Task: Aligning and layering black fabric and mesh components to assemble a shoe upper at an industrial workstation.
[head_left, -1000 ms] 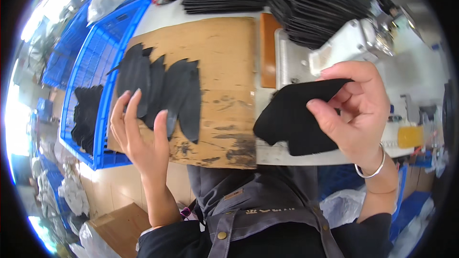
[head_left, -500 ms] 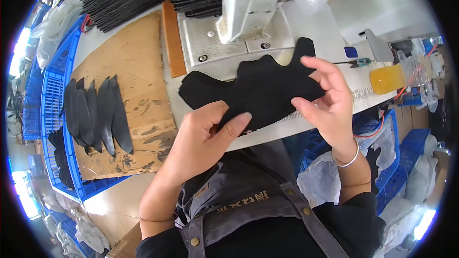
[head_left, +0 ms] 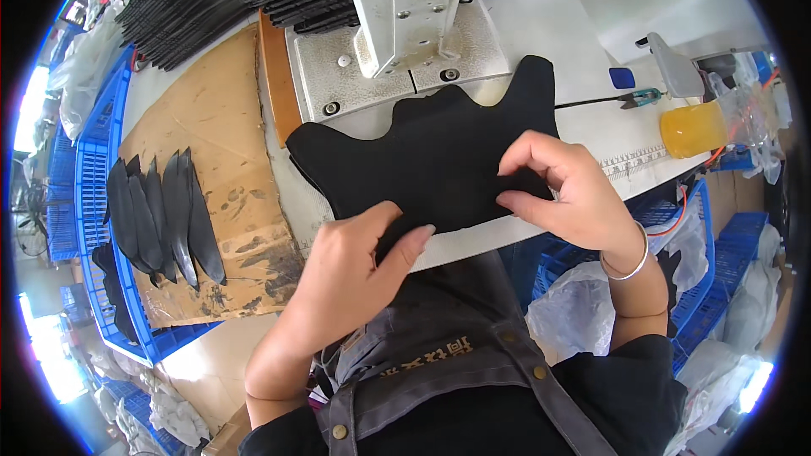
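Note:
A black shaped piece of leather or cloth (head_left: 439,148), with a scalloped upper edge and two flared corners, spreads over the white table in front of the sewing machine. My left hand (head_left: 359,257) grips its lower edge toward the left, thumb on top. Along the lower right edge, my right hand (head_left: 570,190) has bent fingers and thumb closed on the same piece. Its far edge reaches close to the machine's metal bed plate (head_left: 380,84). Above the plate stands the white head of the sewing machine (head_left: 405,13).
At left, several black leaf-shaped strips (head_left: 173,219) lie on stained cardboard (head_left: 245,203) over a blue crate (head_left: 89,194). Stacked black pieces (head_left: 194,0) fill the back left. Snips (head_left: 639,98) and a jar of yellow liquid (head_left: 693,129) are at right. A measuring tape (head_left: 634,160) runs along the front edge.
The black piece has come down flatter on the table and spread out more. My right hand has moved down and inward, its fingers closing over the edge; my left hand keeps its hold.

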`<state>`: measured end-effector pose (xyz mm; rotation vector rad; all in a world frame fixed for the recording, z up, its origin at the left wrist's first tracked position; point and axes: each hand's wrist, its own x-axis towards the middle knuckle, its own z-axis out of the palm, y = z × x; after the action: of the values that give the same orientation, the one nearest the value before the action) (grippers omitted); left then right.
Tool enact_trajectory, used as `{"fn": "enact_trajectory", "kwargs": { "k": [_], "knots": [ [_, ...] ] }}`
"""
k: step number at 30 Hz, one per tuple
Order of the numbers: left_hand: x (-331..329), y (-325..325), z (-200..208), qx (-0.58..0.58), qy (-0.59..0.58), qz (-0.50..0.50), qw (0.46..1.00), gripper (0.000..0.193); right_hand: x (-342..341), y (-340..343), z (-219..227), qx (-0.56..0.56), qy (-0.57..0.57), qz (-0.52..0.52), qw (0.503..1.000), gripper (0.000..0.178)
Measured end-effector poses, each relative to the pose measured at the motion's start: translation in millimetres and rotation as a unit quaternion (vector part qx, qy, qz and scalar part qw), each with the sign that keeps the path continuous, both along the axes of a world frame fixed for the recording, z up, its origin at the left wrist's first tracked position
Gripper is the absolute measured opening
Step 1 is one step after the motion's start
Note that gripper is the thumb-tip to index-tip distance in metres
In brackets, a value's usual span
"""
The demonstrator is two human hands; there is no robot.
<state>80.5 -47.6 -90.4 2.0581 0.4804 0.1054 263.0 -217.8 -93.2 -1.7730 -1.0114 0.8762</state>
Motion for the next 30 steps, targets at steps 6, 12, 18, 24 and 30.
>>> {"fn": "enact_trajectory", "kwargs": {
  "k": [6,12,18,24,30],
  "knots": [
    [14.0,13.2,7.6,0.09,-0.014,0.005,0.996,0.038,2.6,17.6,-1.6,0.095,-0.01,-0.007,0.995,0.032],
    [19.9,15.9,-8.6,0.197,-0.019,0.016,0.98,0.046,9.3,24.1,-3.3,0.044,-0.081,0.011,0.996,0.043],
    [19.2,15.5,-12.7,0.209,-0.022,0.025,0.977,0.05,6.0,20.1,1.6,-0.001,-0.162,0.021,0.987,0.044],
    [18.8,13.7,-10.6,0.223,0.008,0.016,0.975,0.045,7.3,19.0,-5.4,0.037,-0.2,0.031,0.979,0.043],
    [18.9,11.6,-12.4,0.234,0.003,0.019,0.972,0.045,7.6,18.5,-8.7,0.054,-0.215,0.037,0.974,0.044]
  ]
}}
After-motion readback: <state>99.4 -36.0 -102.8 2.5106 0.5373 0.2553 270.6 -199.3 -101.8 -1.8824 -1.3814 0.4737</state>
